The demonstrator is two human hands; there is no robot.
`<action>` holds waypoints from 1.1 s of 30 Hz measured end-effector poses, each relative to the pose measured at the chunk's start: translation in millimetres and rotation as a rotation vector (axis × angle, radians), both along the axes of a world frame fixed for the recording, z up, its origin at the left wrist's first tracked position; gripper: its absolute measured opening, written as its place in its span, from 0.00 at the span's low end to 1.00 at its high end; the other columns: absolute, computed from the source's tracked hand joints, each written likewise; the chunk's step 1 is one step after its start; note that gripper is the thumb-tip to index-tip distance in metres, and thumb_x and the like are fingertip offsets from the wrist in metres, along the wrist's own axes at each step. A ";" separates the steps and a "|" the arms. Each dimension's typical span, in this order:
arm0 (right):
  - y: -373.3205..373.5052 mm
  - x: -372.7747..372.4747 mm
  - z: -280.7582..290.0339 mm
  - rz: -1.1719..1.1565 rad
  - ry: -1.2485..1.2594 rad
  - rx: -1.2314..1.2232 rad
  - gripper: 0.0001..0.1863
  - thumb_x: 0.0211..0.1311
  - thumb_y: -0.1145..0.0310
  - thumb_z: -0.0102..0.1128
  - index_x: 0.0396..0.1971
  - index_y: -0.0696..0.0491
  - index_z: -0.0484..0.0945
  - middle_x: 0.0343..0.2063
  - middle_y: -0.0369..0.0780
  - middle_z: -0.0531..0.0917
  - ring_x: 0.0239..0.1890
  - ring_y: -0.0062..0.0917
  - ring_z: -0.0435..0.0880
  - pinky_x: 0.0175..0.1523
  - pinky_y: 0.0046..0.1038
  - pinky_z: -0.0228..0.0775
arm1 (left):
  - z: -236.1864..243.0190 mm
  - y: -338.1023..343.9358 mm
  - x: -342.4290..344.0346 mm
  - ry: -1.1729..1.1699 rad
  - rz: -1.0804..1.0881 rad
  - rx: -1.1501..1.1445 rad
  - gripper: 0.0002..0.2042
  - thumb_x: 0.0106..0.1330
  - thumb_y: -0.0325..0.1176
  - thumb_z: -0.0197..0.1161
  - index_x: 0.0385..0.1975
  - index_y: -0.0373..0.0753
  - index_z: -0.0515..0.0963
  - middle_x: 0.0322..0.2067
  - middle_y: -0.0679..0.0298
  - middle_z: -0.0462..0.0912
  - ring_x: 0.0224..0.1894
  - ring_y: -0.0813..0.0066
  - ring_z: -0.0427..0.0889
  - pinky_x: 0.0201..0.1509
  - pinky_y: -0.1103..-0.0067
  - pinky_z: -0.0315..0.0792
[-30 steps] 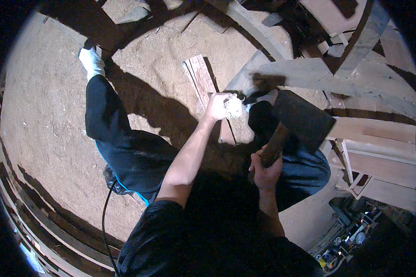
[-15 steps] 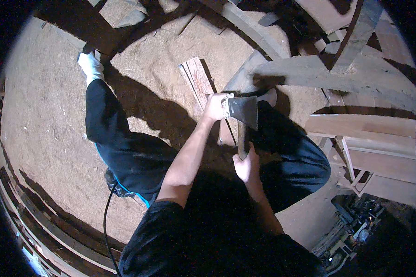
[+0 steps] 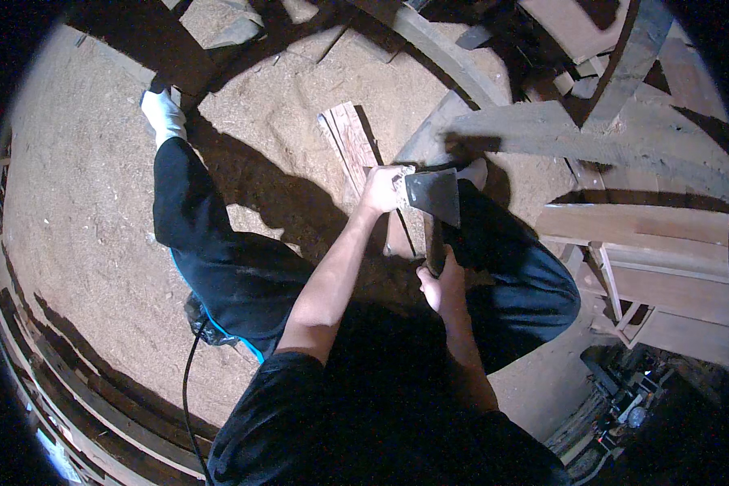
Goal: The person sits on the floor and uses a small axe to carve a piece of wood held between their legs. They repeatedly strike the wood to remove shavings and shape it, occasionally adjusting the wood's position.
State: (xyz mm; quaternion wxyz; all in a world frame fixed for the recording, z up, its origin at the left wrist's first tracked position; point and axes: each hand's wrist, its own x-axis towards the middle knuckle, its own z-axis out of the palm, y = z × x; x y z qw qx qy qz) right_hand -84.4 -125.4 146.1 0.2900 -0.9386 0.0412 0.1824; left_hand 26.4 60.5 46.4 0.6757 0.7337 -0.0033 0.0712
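Note:
My right hand [image 3: 445, 283] is closed round the wooden handle of a hatchet [image 3: 434, 198]. The broad dark blade is up by my left hand, right beside it. My left hand [image 3: 382, 190] is wrapped round a piece of wood [image 3: 404, 183], whose pale, rough, splintered end shows between the fingers and the blade. Most of that piece is hidden by the hand. Beyond and under my hands, reddish-brown boards [image 3: 348, 142] lie on the ground between my spread legs.
Sawdust covers the ground [image 3: 89, 186]. A curved timber [image 3: 583, 130] runs across the upper right. Planks [image 3: 640, 223] are stacked at the right, near machinery [image 3: 624, 405]. A dark beam [image 3: 138, 40] is by my white-socked left foot [image 3: 164, 113]. A black cable [image 3: 188, 381] hangs at the lower left.
The hatchet has shifted slightly to the right, its handle tilting a little more, as my right hand moved right. My left hand has barely moved and keeps its grip.

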 end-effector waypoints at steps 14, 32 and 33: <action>6.5 2.4 1.0 -0.070 -0.034 0.027 0.15 0.51 0.72 0.65 0.37 0.57 0.72 0.17 0.39 0.77 0.12 0.22 0.75 0.17 0.27 0.67 | 4.2 -2.6 -0.3 0.013 -0.013 -0.054 0.10 0.47 0.34 0.68 0.23 0.34 0.77 0.21 0.53 0.78 0.23 0.59 0.79 0.31 0.71 0.72; 7.7 5.7 2.1 -0.065 -0.016 0.096 0.15 0.51 0.74 0.64 0.38 0.57 0.71 0.17 0.38 0.76 0.11 0.21 0.73 0.17 0.26 0.66 | -0.6 -1.6 2.5 0.014 0.014 -0.026 0.10 0.47 0.31 0.67 0.27 0.34 0.79 0.22 0.54 0.79 0.23 0.65 0.79 0.30 0.73 0.73; 7.4 6.4 1.6 -0.079 -0.019 0.114 0.14 0.51 0.74 0.64 0.38 0.58 0.71 0.17 0.38 0.76 0.11 0.20 0.73 0.16 0.25 0.65 | -0.4 -3.7 2.0 0.022 0.023 -0.041 0.10 0.47 0.32 0.67 0.27 0.35 0.79 0.22 0.55 0.80 0.23 0.64 0.79 0.30 0.73 0.73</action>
